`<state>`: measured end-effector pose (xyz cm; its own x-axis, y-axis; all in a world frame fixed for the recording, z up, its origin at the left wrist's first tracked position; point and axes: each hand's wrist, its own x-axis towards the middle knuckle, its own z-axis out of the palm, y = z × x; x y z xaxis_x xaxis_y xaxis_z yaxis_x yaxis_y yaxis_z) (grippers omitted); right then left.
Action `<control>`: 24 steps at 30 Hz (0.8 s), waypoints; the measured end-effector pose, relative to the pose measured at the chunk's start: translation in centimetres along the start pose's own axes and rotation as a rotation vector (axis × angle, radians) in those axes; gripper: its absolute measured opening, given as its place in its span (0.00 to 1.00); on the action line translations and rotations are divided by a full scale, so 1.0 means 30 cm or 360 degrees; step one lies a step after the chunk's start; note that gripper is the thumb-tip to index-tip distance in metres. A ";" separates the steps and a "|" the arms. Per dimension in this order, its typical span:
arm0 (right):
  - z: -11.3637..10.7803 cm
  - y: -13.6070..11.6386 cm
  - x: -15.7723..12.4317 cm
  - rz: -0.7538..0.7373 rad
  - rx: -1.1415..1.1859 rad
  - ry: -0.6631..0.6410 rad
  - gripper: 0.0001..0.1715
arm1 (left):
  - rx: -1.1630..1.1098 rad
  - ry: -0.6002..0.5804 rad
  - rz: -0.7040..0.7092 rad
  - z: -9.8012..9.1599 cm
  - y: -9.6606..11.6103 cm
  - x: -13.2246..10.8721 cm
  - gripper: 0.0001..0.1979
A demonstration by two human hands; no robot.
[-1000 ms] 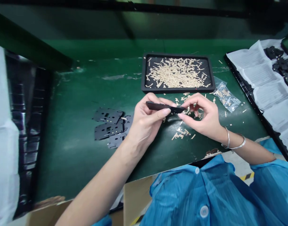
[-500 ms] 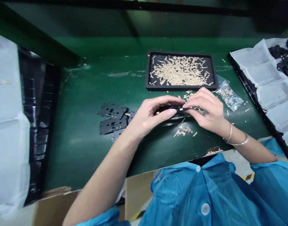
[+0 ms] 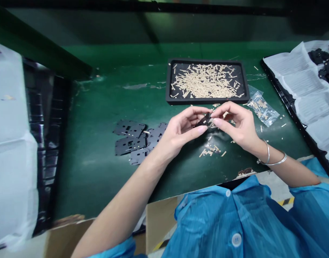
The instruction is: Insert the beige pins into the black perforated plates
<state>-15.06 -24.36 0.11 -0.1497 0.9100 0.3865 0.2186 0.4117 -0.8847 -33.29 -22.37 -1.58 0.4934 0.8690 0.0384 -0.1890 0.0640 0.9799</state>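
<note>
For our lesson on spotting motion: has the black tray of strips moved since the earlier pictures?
No: the black tray keeps its place right of the pale scuff on the green table; the view shifted.

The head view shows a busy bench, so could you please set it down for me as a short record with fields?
Left hand: holds a black part, mostly hidden by the fingers
Right hand: fingertips at the part's right end; grip unclear
Black tray: beyond the hands, holding many pale strips
Flat black plates: overlapping, left of the left hand
Clear bag: right of the tray, pale pieces inside
Surface: green table
</note>
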 end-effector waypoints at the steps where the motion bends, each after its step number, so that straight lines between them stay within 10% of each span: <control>1: 0.001 -0.004 0.000 0.0072 0.0077 0.0001 0.07 | 0.0008 0.0013 0.0017 0.000 -0.001 -0.001 0.17; 12: 0.004 -0.012 0.019 0.0369 0.0264 -0.0072 0.21 | 0.0278 0.0123 0.0052 0.011 0.013 -0.005 0.20; 24: 0.014 -0.009 -0.011 -0.0090 -0.0105 -0.0033 0.15 | 0.0362 0.0261 0.0085 0.018 0.024 -0.006 0.20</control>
<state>-15.49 -24.78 0.10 -0.1835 0.8844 0.4292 0.2722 0.4652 -0.8423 -33.07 -22.75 -0.77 0.3405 0.9371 0.0774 -0.0068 -0.0799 0.9968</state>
